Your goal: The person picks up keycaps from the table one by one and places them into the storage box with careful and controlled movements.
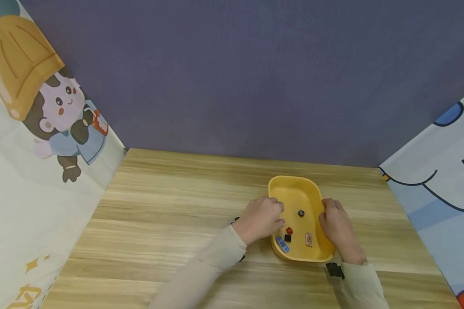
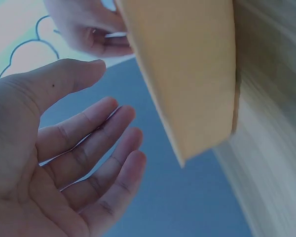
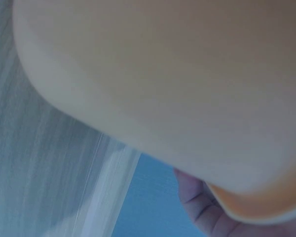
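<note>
A yellow tray (image 1: 297,256) with rounded corners is between the two hands in the head view. My right hand (image 1: 338,227) grips its right rim, with the fingers curled round the edge in the right wrist view. Over the left rim hovers my left hand (image 1: 261,219); in the left wrist view its fingers are loosely bent, holding nothing, apart from the tray wall (image 2: 192,79). Inside the tray lie a blue piece (image 1: 282,244), a black square piece (image 1: 288,238), a small red piece (image 1: 289,231), a dark piece (image 1: 301,213) and a reddish piece with pale marks (image 1: 309,239).
The wood-grain table (image 1: 170,223) extends to the left of the tray. Behind it rises a dark blue-grey wall (image 1: 232,77). Cartoon-printed panels border the left (image 1: 23,206) and right (image 1: 444,206) sides.
</note>
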The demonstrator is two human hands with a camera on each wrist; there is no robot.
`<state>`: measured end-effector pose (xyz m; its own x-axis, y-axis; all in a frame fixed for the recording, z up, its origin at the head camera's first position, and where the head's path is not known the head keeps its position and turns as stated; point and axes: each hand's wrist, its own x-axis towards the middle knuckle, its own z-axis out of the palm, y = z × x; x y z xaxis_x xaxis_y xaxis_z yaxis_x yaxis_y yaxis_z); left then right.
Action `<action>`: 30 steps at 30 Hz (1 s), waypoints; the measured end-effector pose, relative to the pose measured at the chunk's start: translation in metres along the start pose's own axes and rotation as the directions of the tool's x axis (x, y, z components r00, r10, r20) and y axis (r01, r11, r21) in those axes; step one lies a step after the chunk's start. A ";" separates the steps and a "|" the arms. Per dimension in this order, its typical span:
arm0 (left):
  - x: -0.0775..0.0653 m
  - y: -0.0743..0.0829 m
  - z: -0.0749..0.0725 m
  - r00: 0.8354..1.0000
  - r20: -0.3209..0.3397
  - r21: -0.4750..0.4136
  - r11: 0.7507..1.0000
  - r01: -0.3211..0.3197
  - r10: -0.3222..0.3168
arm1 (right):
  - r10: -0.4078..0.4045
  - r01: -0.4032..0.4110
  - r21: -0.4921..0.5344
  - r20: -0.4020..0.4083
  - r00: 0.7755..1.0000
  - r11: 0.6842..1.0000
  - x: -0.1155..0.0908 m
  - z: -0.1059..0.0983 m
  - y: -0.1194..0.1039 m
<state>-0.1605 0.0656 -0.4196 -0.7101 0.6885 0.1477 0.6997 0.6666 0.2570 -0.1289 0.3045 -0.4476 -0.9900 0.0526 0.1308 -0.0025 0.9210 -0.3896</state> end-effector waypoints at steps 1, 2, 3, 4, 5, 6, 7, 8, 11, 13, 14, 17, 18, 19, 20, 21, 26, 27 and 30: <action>-0.005 -0.002 -0.003 1.000 -0.015 0.000 1.000 0.005 -0.005 | 0.001 -0.001 0.001 0.001 1.000 1.000 0.000 0.000 0.000; -0.010 -0.005 -0.005 0.999 -0.032 -0.002 1.000 0.009 -0.009 | -0.001 0.001 0.002 -0.001 1.000 1.000 0.000 0.000 0.001; -0.015 -0.007 -0.008 0.999 -0.052 -0.001 1.000 0.012 -0.012 | -0.002 0.002 0.002 -0.001 1.000 1.000 0.001 0.000 0.001; -0.021 -0.009 -0.010 0.997 -0.071 0.005 1.000 0.014 -0.014 | -0.004 0.004 0.003 -0.002 1.000 1.000 0.001 0.000 0.001; -0.026 -0.011 -0.012 0.996 -0.087 0.009 1.000 0.016 -0.015 | -0.004 0.004 0.001 -0.003 1.000 1.000 0.001 0.000 0.001; -0.032 -0.012 -0.014 0.994 -0.105 0.016 1.000 0.015 -0.014 | -0.007 0.007 0.001 -0.006 1.000 1.000 0.001 0.000 0.002; -0.037 -0.014 -0.017 0.993 -0.119 0.024 1.000 0.014 -0.011 | -0.010 0.010 0.001 -0.008 1.000 1.000 0.001 0.000 0.002; -0.043 -0.015 -0.019 0.991 -0.132 0.031 0.999 0.011 -0.007 | -0.012 0.012 0.001 -0.010 1.000 1.000 0.001 0.000 0.002; -0.060 -0.020 -0.025 0.987 -0.163 0.048 0.999 -0.001 0.009 | -0.015 0.015 -0.001 -0.017 1.000 1.000 0.001 -0.001 0.001; -0.072 -0.023 -0.028 0.984 -0.176 0.052 0.999 0.001 0.009 | -0.014 0.014 -0.002 -0.013 1.000 1.000 0.000 -0.001 0.001; -0.078 -0.024 -0.028 0.983 -0.184 0.050 0.999 0.006 0.004 | -0.012 0.012 -0.004 -0.009 1.000 1.000 0.000 0.000 0.002; -0.095 -0.030 -0.029 0.979 -0.205 0.042 0.999 0.028 -0.018 | -0.004 0.004 -0.010 0.002 1.000 1.000 0.000 0.001 0.002; -0.100 -0.033 -0.028 0.975 -0.220 0.039 0.999 0.034 -0.025 | -0.004 0.004 -0.010 0.003 1.000 1.000 0.000 0.001 0.002; -0.103 -0.035 -0.027 0.972 -0.233 0.037 0.998 0.042 -0.032 | -0.004 0.004 -0.009 0.000 1.000 1.000 0.000 0.001 0.002; -0.107 -0.037 -0.025 0.968 -0.248 0.033 0.998 0.047 -0.038 | -0.004 0.004 -0.007 -0.003 1.000 1.000 0.000 0.001 0.002; -0.109 -0.040 -0.024 0.965 -0.258 0.029 0.998 0.052 -0.043 | -0.005 0.005 -0.004 -0.007 1.000 1.000 0.000 0.001 0.002; -0.114 -0.051 -0.012 0.960 -0.267 0.011 0.996 0.091 -0.084 | -0.004 0.004 -0.001 -0.010 1.000 1.000 0.000 0.001 0.003; -0.114 -0.053 -0.009 0.961 -0.258 0.006 0.995 0.101 -0.096 | -0.004 0.004 -0.003 -0.008 1.000 1.000 0.000 0.001 0.003; -0.112 -0.060 0.001 0.965 -0.225 0.005 0.990 0.142 -0.137 | -0.004 0.004 -0.006 -0.006 1.000 1.000 0.000 0.002 0.003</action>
<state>-0.1226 -0.0510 -0.4526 -0.7984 0.5084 0.3225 0.5925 0.7588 0.2707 -0.1290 0.3065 -0.4509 -0.9892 0.0508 0.1377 -0.0060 0.9235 -0.3837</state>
